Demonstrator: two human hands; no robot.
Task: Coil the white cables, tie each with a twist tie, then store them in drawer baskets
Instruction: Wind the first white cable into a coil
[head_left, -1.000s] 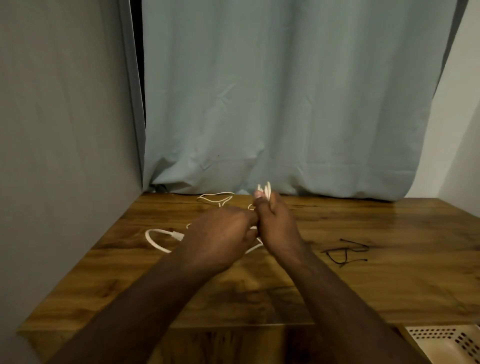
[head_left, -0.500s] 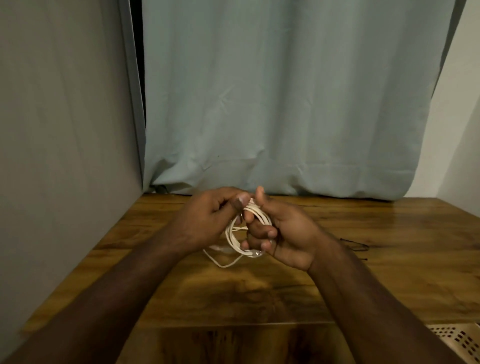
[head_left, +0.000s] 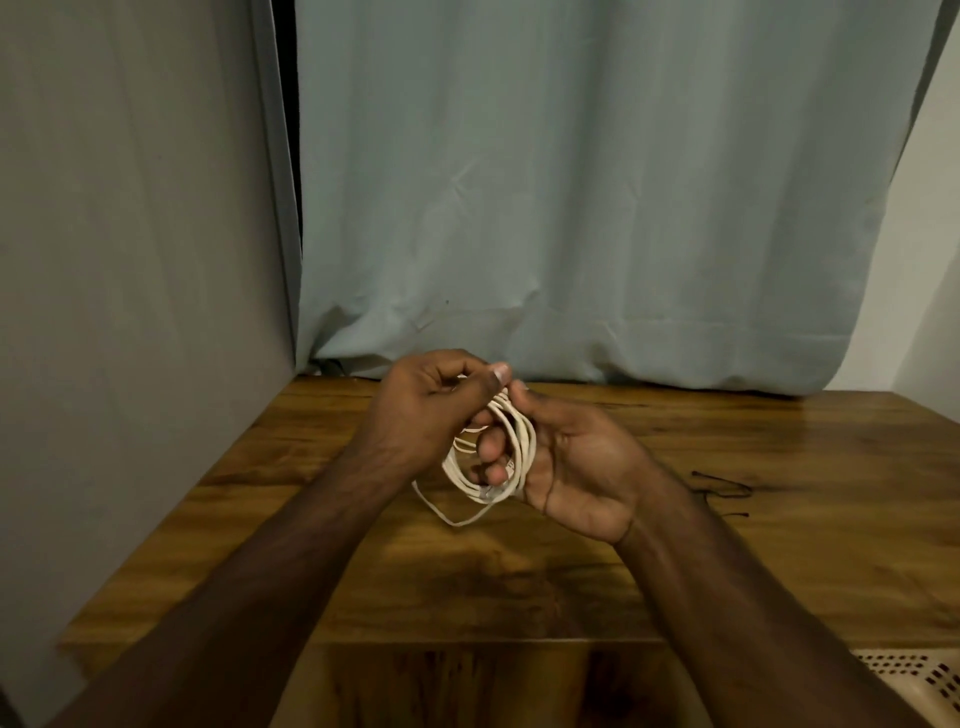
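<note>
Two bare forearms are showing, entering from the lower corners of the head view. No sleeves are showing on either; both are bare from the frame edge to the wrist. The left hand (head_left: 415, 410) is wearing nothing visible: no ring, watch or glove. The right hand (head_left: 576, 467) is likewise bare, palm creases showing, no band at the wrist. A short, pale thumbnail is showing on the left hand. Tendons and veins are standing out faintly along the left forearm. Dim lighting is leaving the lower parts of both arms too dark to read finer detail.
</note>
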